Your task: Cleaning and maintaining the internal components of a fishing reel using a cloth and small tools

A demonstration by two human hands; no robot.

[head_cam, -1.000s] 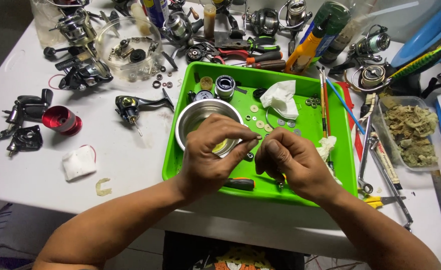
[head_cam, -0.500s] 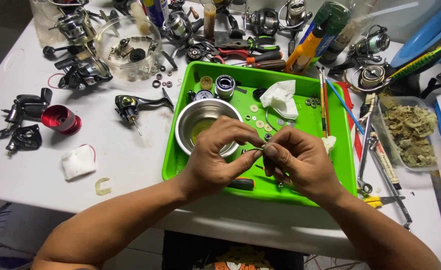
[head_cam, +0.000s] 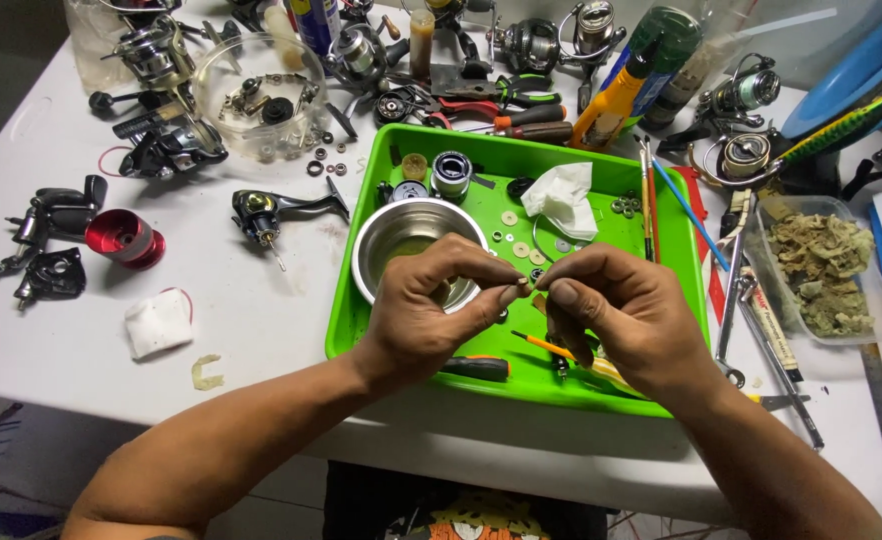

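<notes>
Hands raised off green tray (head_cam: 601, 165); left hand (head_cam: 431, 310), right hand (head_cam: 626, 315) pinch tiny part (head_cam: 527, 288) between fingertips.

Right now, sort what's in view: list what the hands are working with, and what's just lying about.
In hand:
left hand and right hand, fingers pinching a tiny part, too small to identify
green tray
steel bowl

Lying about:
red spool
white pad
plastic tub of scraps
reel body

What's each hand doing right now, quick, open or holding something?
Left hand: closed, fingertips pinching a tiny part over the green tray.
Right hand: closed, fingertips meeting the same part; which hand bears it cannot be told.
</notes>
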